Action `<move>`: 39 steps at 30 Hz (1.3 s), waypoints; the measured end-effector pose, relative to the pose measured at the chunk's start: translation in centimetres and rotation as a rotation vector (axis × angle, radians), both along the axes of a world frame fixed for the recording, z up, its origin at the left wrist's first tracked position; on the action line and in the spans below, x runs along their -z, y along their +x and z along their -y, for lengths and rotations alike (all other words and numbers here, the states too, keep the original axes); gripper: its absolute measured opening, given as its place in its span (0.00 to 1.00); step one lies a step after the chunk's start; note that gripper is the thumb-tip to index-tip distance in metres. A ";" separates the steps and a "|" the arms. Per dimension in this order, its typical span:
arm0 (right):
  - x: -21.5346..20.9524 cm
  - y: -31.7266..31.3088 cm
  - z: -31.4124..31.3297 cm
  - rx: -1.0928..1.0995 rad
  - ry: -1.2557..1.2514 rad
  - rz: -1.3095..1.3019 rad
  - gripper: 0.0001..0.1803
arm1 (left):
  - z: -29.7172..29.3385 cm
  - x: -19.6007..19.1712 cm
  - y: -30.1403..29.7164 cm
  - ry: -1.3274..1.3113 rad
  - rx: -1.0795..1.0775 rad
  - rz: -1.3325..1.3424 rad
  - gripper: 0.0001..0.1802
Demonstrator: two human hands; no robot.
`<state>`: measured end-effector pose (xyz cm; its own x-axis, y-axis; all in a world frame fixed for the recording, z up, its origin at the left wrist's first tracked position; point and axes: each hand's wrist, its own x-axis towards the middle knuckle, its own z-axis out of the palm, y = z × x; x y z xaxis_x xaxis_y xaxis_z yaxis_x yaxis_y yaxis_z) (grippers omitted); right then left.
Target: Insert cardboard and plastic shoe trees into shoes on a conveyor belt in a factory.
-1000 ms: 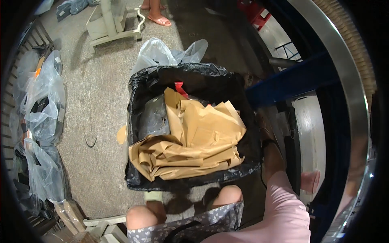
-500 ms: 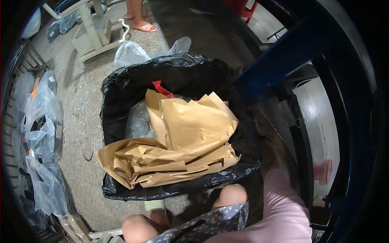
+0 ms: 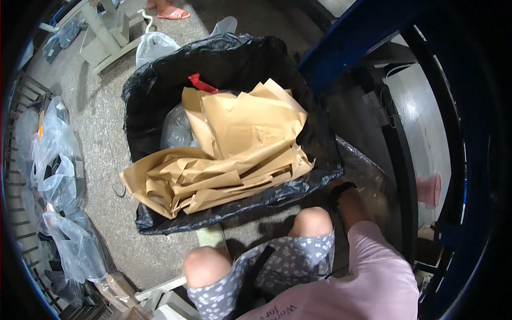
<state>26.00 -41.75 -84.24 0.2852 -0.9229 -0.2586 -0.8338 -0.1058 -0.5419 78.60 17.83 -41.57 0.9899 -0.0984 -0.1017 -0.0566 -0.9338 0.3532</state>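
A large bin lined with a black plastic bag (image 3: pixel 154 224) stands in front of my knees. Crumpled brown kraft paper (image 3: pixel 256 120) fills much of it. Beside the paper lies clear plastic wrap (image 3: pixel 177 128), and a red strip (image 3: pixel 202 84) shows toward the far side. My right arm, in a pink sleeve with a black band at the wrist, reaches down by the bin's near right corner. Only a little of my right hand (image 3: pixel 334 185) shows there in shadow, close to the liner; its fingers are hidden. My left hand is out of view.
Clear plastic bags with dark contents (image 3: pixel 61 181) line a rack on the left. A blue metal frame (image 3: pixel 352 40) and a dark post (image 3: pixel 397 149) stand on the right, with a pink stool (image 3: pixel 428 190) beyond. Another person's sandalled foot (image 3: pixel 173 13) is at the far side.
My view has shifted, so the bin sits higher in the picture. My right arm has drawn back toward my knees, and its wristband now shows. The paper lies as before.
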 end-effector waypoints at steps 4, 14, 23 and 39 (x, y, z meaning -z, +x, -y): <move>1.3 -9.1 -2.4 -0.012 0.038 -0.053 0.37 | 0.6 0.6 0.3 -0.003 0.074 -0.052 0.18; -19.2 5.2 -10.4 0.324 0.028 0.144 0.13 | -11.7 4.7 2.1 0.027 0.226 -0.069 0.20; -34.7 6.6 -17.2 0.722 0.256 0.308 0.04 | 3.3 -0.2 -1.3 0.314 0.445 -0.219 0.16; -54.7 9.4 -21.8 0.566 0.563 0.830 0.07 | 26.3 -7.0 -16.9 -0.440 1.055 -0.785 0.50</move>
<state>35.38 -19.93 -29.51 0.1424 -0.7863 -0.6012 -0.0493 0.6010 -0.7977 61.72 -8.51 -34.57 0.1270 -0.9253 -0.3574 -0.3099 -0.3793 0.8718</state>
